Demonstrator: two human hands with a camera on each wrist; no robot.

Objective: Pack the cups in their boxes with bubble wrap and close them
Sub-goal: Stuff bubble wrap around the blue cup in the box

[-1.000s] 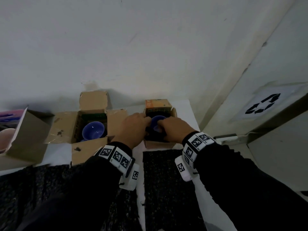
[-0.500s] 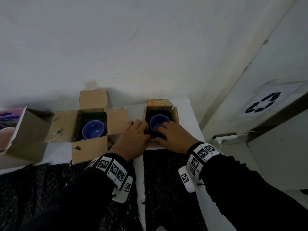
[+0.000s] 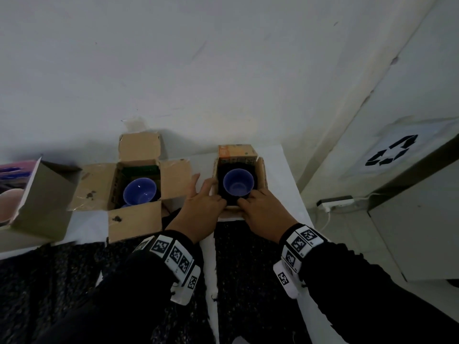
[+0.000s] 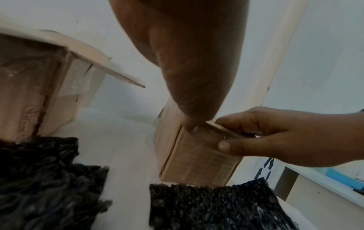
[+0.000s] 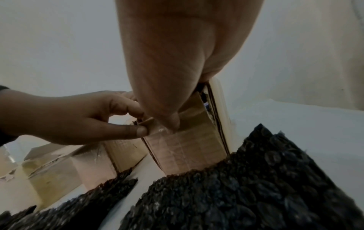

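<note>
A small cardboard box (image 3: 262,175) stands at the table's back right. It holds a blue cup (image 3: 238,182) upright, with black bubble wrap (image 3: 221,176) around it. My left hand (image 3: 211,192) is at the box's near left corner. In the right wrist view this left hand (image 5: 141,123) pinches the corner flap between thumb and fingers. My right hand (image 3: 250,202) holds the near wall. In the left wrist view this right hand (image 4: 222,135) has its fingers over the rim and its thumb on the front face. A second blue cup (image 3: 139,192) sits in a larger open box (image 3: 96,184).
Black bubble wrap sheets lie flat near me, one (image 3: 248,264) under my right wrist, another (image 3: 49,281) at the left. A third open box (image 3: 42,199) with a pink cup (image 3: 10,204) is at far left. The table's right edge (image 3: 295,189) is close; a power strip (image 3: 335,202) lies on the floor.
Both hands have drawn back from over the small box's opening to its near edge. The blue cup inside, partly covered before, now shows in full.
</note>
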